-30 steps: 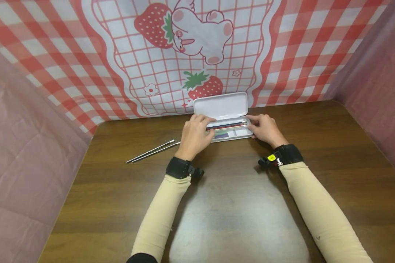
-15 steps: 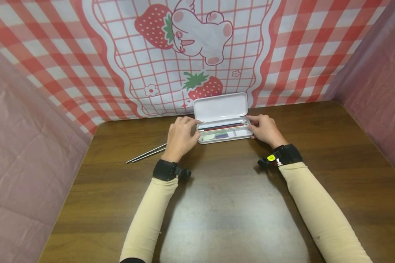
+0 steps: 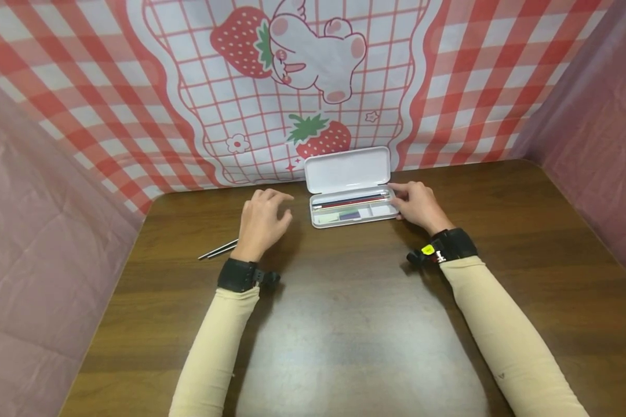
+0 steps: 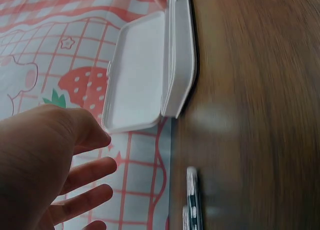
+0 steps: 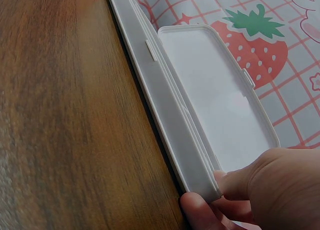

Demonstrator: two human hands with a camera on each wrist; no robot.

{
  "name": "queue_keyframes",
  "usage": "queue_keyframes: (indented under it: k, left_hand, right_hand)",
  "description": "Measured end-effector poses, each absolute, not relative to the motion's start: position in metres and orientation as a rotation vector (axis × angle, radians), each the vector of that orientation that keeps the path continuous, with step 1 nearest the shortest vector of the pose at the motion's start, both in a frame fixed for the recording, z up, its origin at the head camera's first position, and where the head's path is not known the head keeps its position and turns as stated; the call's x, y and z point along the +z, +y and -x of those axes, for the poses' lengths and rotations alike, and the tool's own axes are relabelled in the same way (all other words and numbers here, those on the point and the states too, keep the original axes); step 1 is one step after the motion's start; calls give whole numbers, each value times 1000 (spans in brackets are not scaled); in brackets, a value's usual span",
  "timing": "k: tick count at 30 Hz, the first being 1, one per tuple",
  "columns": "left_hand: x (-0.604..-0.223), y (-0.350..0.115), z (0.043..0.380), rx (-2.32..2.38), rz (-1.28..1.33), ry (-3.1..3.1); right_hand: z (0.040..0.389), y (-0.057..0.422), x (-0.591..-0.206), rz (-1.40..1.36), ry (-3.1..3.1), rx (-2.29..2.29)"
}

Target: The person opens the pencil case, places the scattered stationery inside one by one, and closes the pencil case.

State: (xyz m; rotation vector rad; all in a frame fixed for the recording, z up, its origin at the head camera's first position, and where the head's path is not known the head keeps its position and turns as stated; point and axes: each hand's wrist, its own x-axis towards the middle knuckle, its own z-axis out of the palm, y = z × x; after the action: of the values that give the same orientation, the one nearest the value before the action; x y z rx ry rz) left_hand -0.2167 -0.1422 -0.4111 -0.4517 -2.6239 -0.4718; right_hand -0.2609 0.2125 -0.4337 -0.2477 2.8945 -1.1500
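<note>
A white pencil case [image 3: 347, 171] stands with its lid raised against the back cloth. Inside lie a few pencils [image 3: 350, 201], dark blue and red among them, and a green-and-purple block [image 3: 349, 215] that looks like an eraser. My right hand [image 3: 421, 206] grips the case's right end; in the right wrist view its thumb and fingers [image 5: 199, 210] pinch the corner. Left of the case, my left hand [image 3: 262, 223] holds nothing, its fingers spread and relaxed. Silver pencils [image 3: 218, 249] lie on the table, partly hidden by that hand; their near ends show in the left wrist view.
The brown wooden table [image 3: 355, 324] runs up to a red-and-white checked cloth [image 3: 475, 75] with strawberry prints at the back. Pink cloth [image 3: 47, 243] hangs along the left side, and another pink cloth [image 3: 594, 116] along the right.
My left hand has drawn away leftward from inside the pencil case, uncovering its left end, and now covers part of the silver pencils. The right hand keeps its grip in place.
</note>
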Motion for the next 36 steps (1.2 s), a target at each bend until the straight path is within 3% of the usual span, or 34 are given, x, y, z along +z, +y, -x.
queue_keyframes:
  k: [36]
  left_hand:
    - [-406, -212, 196, -580, 295, -2762]
  right_hand:
    - [262, 215, -434, 262, 2895, -1137]
